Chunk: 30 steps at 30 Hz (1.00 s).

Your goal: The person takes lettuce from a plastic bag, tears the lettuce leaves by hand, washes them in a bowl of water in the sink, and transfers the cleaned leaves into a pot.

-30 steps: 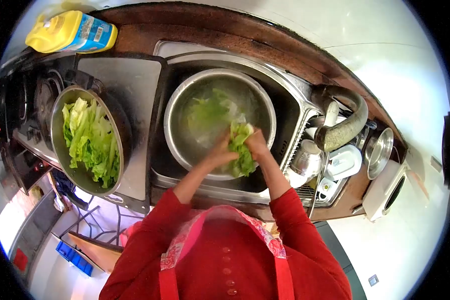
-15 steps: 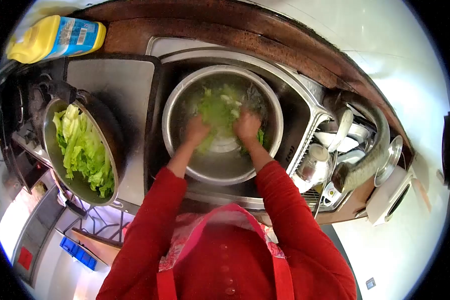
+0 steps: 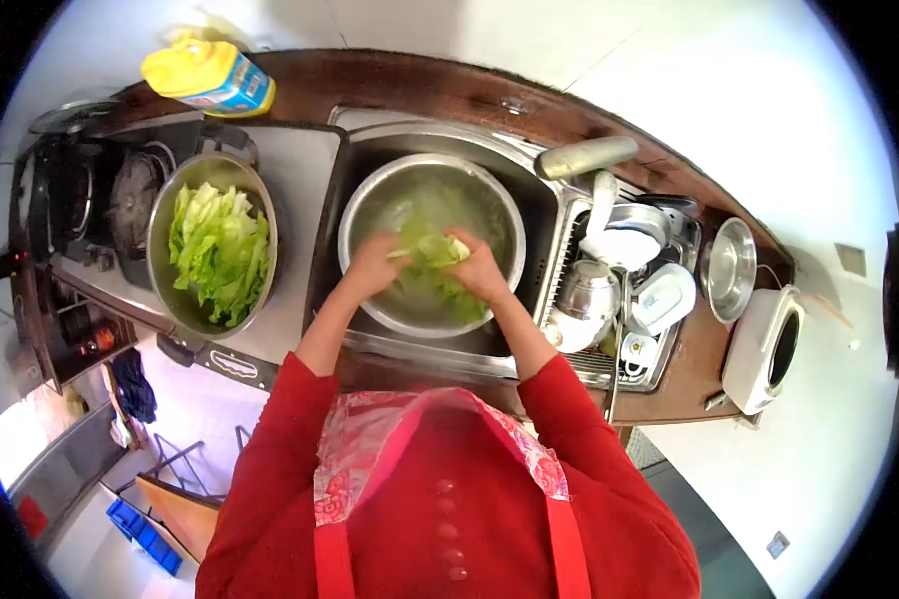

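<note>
A round metal basin (image 3: 515,215) with water and green leaves stands in the sink. Over the water, my left hand (image 3: 378,265) is closed on the left end of a bunch of leafy greens (image 3: 432,250). On the right side of the same bunch, my right hand (image 3: 479,270) is closed round a pale stalk end. More leaves lie in the water beneath, blurred. To the left, a metal pan (image 3: 160,255) holds a heap of torn lettuce (image 3: 220,255).
Right of the sink, a dish rack (image 3: 569,255) holds bowls, cups and a metal pot (image 3: 587,290). Behind it lies a long gourd (image 3: 586,158). A yellow bottle (image 3: 195,70) stands at the back left. A stove (image 3: 135,200) is at the far left.
Both hands have come up from the water and closer together, now with leaves between them. The camera view has shifted, so the pan, bottle and rack appear in different places.
</note>
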Tool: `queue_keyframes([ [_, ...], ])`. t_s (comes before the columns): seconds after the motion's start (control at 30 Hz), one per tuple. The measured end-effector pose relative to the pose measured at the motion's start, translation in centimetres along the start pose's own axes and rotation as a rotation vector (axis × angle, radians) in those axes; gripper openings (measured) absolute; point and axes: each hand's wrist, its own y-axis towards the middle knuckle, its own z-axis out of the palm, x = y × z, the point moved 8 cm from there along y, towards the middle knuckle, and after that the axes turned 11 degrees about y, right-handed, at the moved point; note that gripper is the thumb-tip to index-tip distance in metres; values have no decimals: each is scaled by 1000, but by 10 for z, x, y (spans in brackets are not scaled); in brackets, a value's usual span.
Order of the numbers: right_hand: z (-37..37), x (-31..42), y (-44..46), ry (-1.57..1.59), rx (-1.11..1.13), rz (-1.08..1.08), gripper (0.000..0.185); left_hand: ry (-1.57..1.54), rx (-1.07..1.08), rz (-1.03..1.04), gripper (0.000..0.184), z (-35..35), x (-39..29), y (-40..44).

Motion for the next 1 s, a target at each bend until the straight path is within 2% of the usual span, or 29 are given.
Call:
queue_keyframes([
  [0.03, 4, -2, -5, -16, -9, 102, 50, -90, 22, -41, 28, -13, -20, -4],
  [0.1, 3, 8, -16, 81, -106, 142, 51, -343, 62, -119, 25, -21, -34, -13],
  [0.2, -4, 2, -28, 360, -137, 140, 49, -524, -180, 15, 24, -21, -41, -19],
  [0.23, -3, 0, -31, 427, -128, 124, 49, -503, -236, 117, 26, -19, -46, -17],
  [0.33, -3, 4, -39, 581, -162, 121, 48, -658, -299, 34, 30, -3, -51, -17],
  [0.37, -4, 10, -42, 593, -184, 126, 48, -666, -322, 83, 35, 2, -43, -9],
  [0.47, -10, 27, -53, 613, -276, 151, 50, -664, -598, 66, 27, -9, -44, -10],
  [0.57, -27, 15, -53, 630, -306, 115, 46, -354, -536, 78, 24, -30, -70, -26],
  [0.67, -21, 32, -58, 682, -262, 91, 39, -1, -421, -41, 24, -26, -78, -29],
  [0.7, -15, 29, -58, 685, -212, 137, 38, 67, -435, 42, 22, -16, -79, -28],
  [0.77, 2, 18, -60, 693, -110, 240, 35, 57, -474, 123, 22, 10, -85, -33],
  [0.8, 1, 12, -62, 699, -138, 253, 35, 51, -496, 161, 22, 17, -87, -35],
  [0.83, -3, 3, -62, 703, -163, 268, 35, 12, -314, 52, 29, 31, -73, -26],
  [0.87, -6, -8, -61, 707, -187, 285, 35, -6, -296, 35, 31, 38, -68, -27],
  [0.9, -17, -16, -57, 672, -256, 232, 31, -24, -278, 15, 33, 42, -73, -32],
  [0.93, -25, -20, -50, 557, -223, 138, 30, -44, -257, -7, 35, 42, -77, -39],
  [0.97, -35, -34, -48, 635, -230, 138, 30, -113, -159, 18, 40, 42, -81, -44],
  [1.0, -35, -22, -49, 712, -239, 136, 29, -122, -180, 45, 40, 43, -77, -45],
])
